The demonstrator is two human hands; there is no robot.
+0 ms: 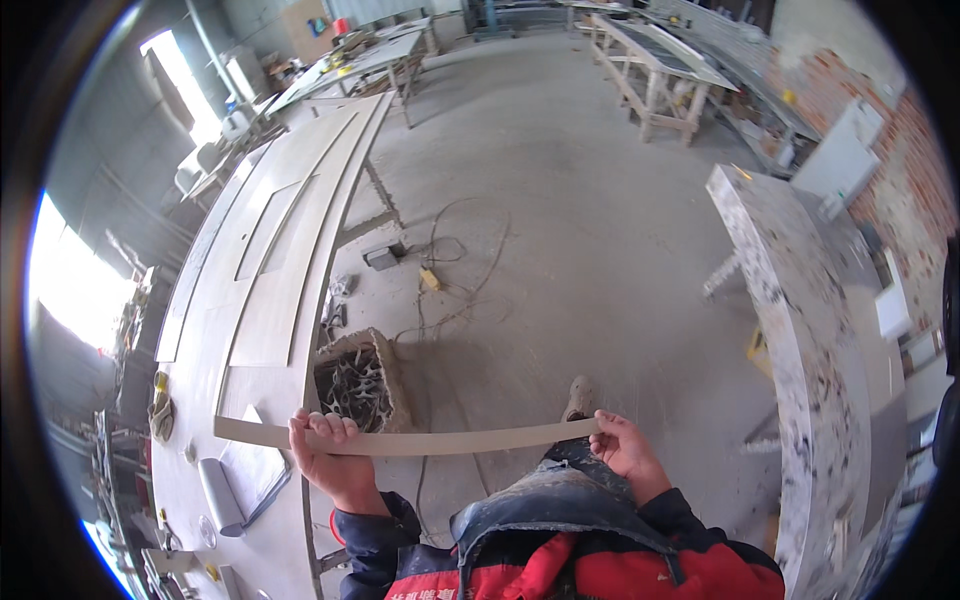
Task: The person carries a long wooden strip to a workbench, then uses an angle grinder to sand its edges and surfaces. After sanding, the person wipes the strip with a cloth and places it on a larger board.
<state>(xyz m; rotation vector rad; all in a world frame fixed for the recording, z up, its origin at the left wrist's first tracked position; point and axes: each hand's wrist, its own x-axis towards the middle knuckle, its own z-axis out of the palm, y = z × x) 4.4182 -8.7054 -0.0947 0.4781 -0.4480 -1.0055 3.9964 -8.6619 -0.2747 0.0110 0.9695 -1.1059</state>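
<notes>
Both hands on long thin beige wooden strip [420,440]: L hand [330,462] wrapped closed near its left part, R hand [625,447] pinching right end; strip horiz. beside pale workbench [260,300].

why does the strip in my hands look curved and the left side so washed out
Head view: fisheye bends the strip held by left hand and right hand, and the long workbench; daylight through the window blows out the left rim.
</notes>
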